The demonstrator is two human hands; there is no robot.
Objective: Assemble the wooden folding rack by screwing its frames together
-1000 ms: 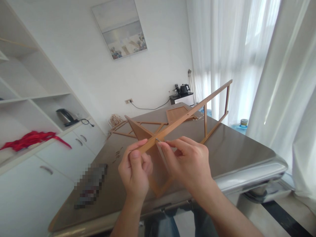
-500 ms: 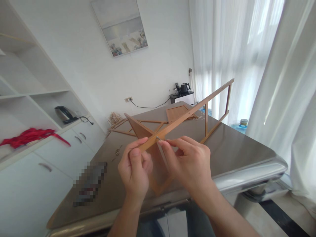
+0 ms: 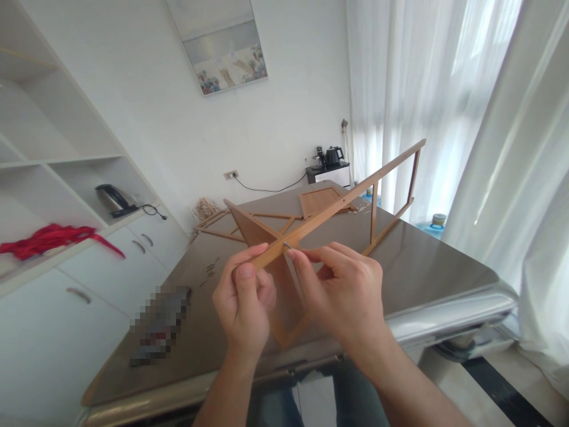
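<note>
Head view: my left grip [image 3: 244, 296] holds the frame [image 3: 329, 212], likely light and stiff, well by its end; my right grip [image 3: 345, 290] pinches a fastener [image 3: 288, 245].

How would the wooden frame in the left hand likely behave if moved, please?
The wooden frame would probably stay stiff, since crossbars join its long straight sides. It looks fairly light for its length, with slim bars and open gaps. It might tip if pushed, seeming to stand on edge.
</note>
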